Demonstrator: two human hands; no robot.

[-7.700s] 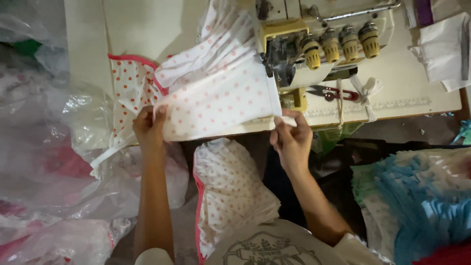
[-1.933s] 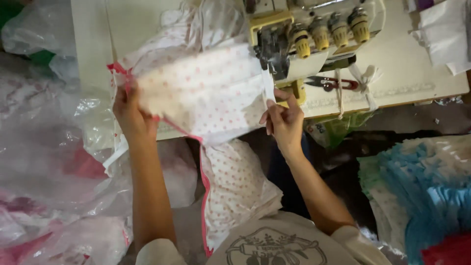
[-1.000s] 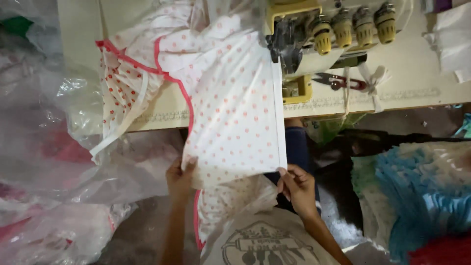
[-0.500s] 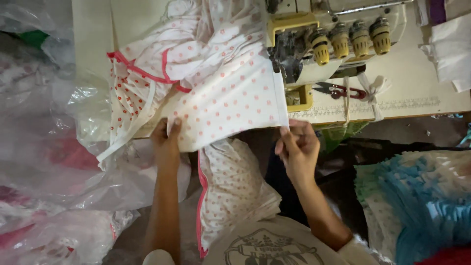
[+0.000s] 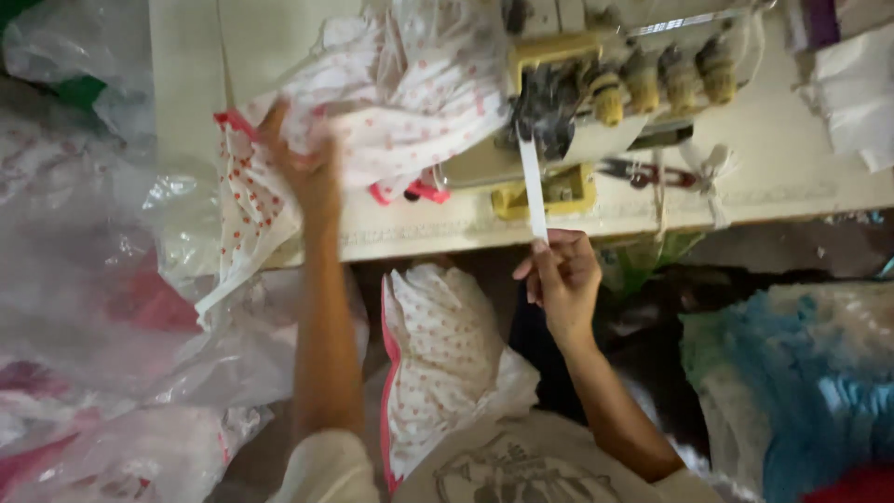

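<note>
My left hand (image 5: 303, 163) rests on a bunched white fabric with red dots and pink edging (image 5: 391, 112), pressing it on the white sewing table (image 5: 428, 237) left of the machine. My right hand (image 5: 563, 275) pinches the lower end of a narrow white strip (image 5: 532, 186) that runs up to the needle area of the yellow and grey sewing machine (image 5: 596, 84). The left hand is blurred by motion.
Another dotted fabric piece (image 5: 438, 363) lies in my lap. Clear plastic bags (image 5: 102, 307) pile up at the left. Red-handled scissors (image 5: 647, 172) lie on the table. Blue ruffled fabric (image 5: 810, 382) is stacked at the right. White cloth (image 5: 857, 84) lies far right.
The dotted fabric, held spread toward me half a second ago, is now bunched up on the table under my left hand. My right hand has let go of it and holds the white strip.
</note>
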